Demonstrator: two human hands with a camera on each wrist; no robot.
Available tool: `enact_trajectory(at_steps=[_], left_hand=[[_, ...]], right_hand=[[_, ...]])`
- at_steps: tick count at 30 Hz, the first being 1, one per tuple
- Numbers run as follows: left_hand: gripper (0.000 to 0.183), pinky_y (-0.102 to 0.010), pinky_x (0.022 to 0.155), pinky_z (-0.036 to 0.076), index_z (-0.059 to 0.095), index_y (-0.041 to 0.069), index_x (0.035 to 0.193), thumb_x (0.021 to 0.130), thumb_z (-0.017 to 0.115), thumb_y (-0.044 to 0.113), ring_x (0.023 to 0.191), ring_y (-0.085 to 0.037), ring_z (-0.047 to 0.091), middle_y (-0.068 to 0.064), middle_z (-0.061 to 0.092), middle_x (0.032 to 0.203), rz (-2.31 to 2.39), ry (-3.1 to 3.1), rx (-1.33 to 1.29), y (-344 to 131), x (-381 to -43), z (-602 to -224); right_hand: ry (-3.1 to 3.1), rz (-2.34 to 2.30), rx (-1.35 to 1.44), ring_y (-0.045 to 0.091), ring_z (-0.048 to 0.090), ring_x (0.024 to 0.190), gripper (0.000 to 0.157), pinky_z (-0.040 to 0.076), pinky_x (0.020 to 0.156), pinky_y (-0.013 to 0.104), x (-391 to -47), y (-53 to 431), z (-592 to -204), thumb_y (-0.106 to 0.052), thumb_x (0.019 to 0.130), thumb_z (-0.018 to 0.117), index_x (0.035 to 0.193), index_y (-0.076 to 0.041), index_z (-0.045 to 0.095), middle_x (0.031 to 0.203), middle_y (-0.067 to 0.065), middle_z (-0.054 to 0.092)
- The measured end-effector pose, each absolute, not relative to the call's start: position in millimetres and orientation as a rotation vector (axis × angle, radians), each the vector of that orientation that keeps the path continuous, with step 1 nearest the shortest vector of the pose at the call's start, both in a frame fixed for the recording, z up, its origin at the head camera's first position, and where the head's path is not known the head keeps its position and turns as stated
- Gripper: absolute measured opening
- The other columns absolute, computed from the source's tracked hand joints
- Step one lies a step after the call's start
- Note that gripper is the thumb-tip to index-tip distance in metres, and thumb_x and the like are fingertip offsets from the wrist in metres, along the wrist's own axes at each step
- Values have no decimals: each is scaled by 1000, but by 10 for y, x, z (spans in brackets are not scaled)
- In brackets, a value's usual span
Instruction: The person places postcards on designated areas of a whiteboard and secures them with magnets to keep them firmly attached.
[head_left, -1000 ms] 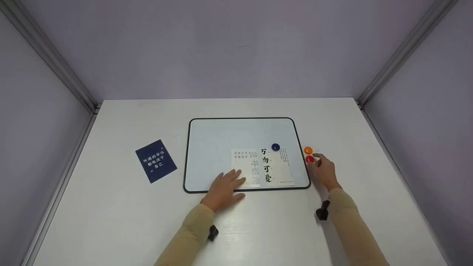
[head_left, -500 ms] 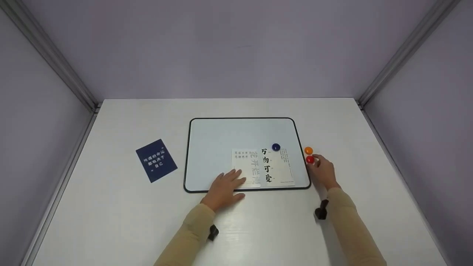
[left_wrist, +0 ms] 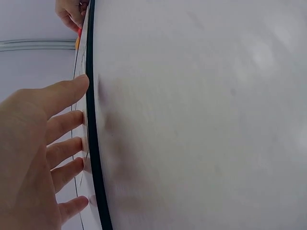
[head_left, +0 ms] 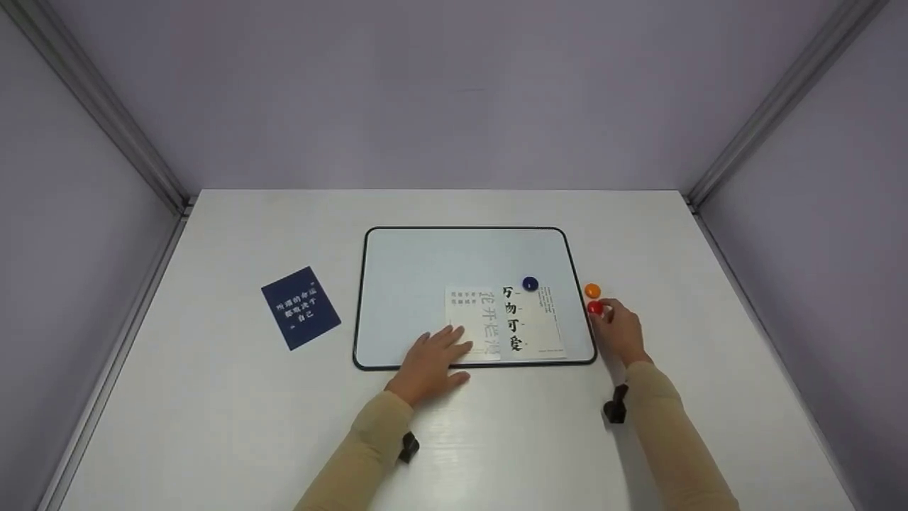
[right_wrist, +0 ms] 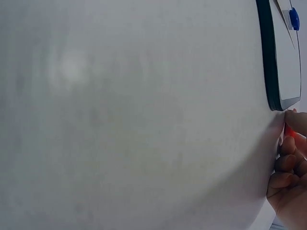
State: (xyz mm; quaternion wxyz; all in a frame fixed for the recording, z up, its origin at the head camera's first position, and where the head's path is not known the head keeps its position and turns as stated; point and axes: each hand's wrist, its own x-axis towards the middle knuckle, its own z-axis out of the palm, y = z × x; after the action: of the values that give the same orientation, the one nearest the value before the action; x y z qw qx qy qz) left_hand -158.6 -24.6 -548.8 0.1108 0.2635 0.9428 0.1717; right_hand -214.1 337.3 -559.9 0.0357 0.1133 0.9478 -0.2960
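Observation:
My left hand (head_left: 428, 365) lies with fingers spread on the lower left of a white card with grey lettering (head_left: 474, 312), at the front edge of a black-framed whiteboard (head_left: 418, 266). In the left wrist view its fingertips (left_wrist: 76, 143) touch down just inside the frame. Beyond the board's right edge, my right hand (head_left: 621, 332) pinches a round red magnet (head_left: 595, 307) between thumb and fingers, low at the table. The right wrist view shows the red magnet (right_wrist: 289, 130) partly hidden by the fingers. An orange magnet (head_left: 592, 290) sits just behind it.
A blue magnet (head_left: 530, 284) sits at the top of a cream card with black lettering (head_left: 535, 330), beside the grey-lettered one. A dark blue card (head_left: 301, 309) lies tilted on the white table (head_left: 213, 397), left of the board. Walls rise at the back and both sides.
My right forearm has shifted slightly left, while the right fingers stay at the red magnet. The left hand and the cards have not visibly moved.

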Motion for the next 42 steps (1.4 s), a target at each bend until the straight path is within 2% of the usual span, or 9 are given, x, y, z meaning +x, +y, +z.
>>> enact_trajectory(at_steps=[8,17,33,42], left_hand=[[54,-50,121,28,48,20,142,93,59,41,148,-25,32,-3,37,157,527,2763,776,-244,-1584,-5488],[54,-50,120,30,49,19,141,93,60,40,147,-25,33,-4,39,156,517,2785,791,-247,-1578,-5491],[54,-50,120,29,48,19,142,94,59,40,147,-25,32,-4,38,156,510,2777,793,-249,-1595,-5489],[54,-51,120,28,49,19,142,93,59,40,148,-25,31,-4,37,157,529,2764,774,-248,-1589,-5488]], right_hand=[[2991,-914,288,20,46,71,36,35,61,25,-2134,3414,-5654,-16,96,56,128,1,54,82,12,55],[2928,-958,337,20,46,77,39,37,63,25,-2127,3416,-5616,-19,98,53,133,-1,51,89,11,54],[2917,-1046,305,16,49,71,40,42,59,20,-2153,3346,-5540,-20,99,54,133,0,49,87,11,56],[2999,-1057,220,16,47,67,38,38,57,22,-2176,3282,-5509,-14,95,59,127,6,53,77,10,56]])
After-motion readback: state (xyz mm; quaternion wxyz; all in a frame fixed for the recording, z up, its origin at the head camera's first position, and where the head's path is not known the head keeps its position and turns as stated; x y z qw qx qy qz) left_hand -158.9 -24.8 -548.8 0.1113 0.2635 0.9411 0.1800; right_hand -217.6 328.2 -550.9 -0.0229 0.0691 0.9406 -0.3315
